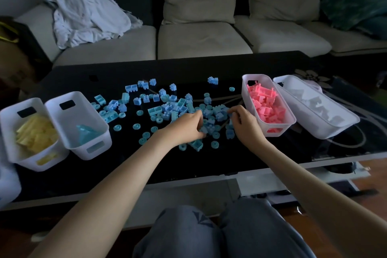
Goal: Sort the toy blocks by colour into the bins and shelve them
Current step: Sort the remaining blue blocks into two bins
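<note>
The person is leaning over the glossy black table [125, 161] with both bare arms stretched out, and the left hand [185, 129] is curling its fingers round a cluster of pale blue plastic toy blocks [156, 109], thumb tucked underneath, right where the heap is thickest. The right hand [247, 126] is sitting just beside it, knuckles up and fingers bent down into the same heap; I cannot tell whether it is actually holding a block. The rest of the blue pieces are lying scattered beyond and to the left of the left hand, with a few round ones nearer the person. Just to the right of the right hand, almost touching it, a white plastic bin of pink blocks [247, 98] is standing, and further right a white plastic bin of whitish blocks [320, 130]. Well off to the left of the left hand a white plastic bin with a few blue pieces [92, 115] is sitting against a white plastic bin of yellow blocks [25, 162]. Beyond both hands a pale cushioned sofa [199, 40] is carrying a crumpled white cloth [88, 16]
</note>
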Demonstrator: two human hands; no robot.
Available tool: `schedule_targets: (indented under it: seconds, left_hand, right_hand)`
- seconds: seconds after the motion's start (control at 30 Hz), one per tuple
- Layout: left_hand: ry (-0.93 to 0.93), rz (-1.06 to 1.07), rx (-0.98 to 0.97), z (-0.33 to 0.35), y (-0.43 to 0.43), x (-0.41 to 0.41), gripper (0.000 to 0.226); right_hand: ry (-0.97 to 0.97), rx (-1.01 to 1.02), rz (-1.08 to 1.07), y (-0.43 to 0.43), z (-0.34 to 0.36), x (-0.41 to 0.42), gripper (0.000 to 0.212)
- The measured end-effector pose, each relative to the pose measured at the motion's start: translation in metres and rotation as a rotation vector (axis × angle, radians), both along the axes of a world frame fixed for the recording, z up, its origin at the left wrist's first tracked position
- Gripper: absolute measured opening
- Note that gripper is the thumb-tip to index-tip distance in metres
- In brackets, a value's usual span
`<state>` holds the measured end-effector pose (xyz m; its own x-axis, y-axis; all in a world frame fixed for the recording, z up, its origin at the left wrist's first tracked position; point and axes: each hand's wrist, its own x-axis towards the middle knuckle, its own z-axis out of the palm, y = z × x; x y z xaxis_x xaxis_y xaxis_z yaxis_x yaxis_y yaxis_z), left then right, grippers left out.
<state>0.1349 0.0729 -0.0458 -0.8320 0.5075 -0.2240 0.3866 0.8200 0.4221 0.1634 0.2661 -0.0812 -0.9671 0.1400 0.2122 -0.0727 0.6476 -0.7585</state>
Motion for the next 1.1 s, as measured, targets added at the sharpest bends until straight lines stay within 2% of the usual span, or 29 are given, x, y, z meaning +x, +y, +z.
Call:
schedule_targets:
  seconds: [0.2, 0.4, 0.57, 0.67, 0.8, 0.93, 1.1]
  left_hand:
    - [0.117, -0.032, 0.019, -0.004, 0.002, 0.0, 0.025]
    - [0.11, -0.04, -0.066, -0.01, 0.004, -0.004, 0.025]
    - [0.124, -0.014, 0.019, -0.008, 0.013, 0.002, 0.013]
    - [0.13, 0.006, 0.067, -0.007, 0.02, 0.007, 0.01]
    - [0.102, -0.005, 0.037, -0.009, 0.024, 0.01, 0.021]
    - [0.143, 0.001, -0.057, -0.017, 0.023, 0.009, 0.022]
    - [0.175, -0.025, -0.086, -0.019, 0.022, 0.012, 0.039]
  right_hand:
    - [-0.046, -0.124, -0.06, -0.003, 0.006, 0.003, 0.027]
    - [0.056, 0.076, -0.046, -0.003, 0.012, 0.01, 0.025]
    - [-0.099, 0.318, 0.131, -0.001, 0.006, 0.019, 0.032]
    - [-0.086, 0.394, 0.147, 0.0, 0.001, 0.022, 0.028]
    - [-0.017, 0.489, 0.175, -0.001, -0.001, 0.024, 0.027]
    - [-0.018, 0.586, 0.205, -0.004, -0.004, 0.029, 0.024]
    - [-0.051, 0.549, 0.175, -0.007, -0.001, 0.021, 0.024]
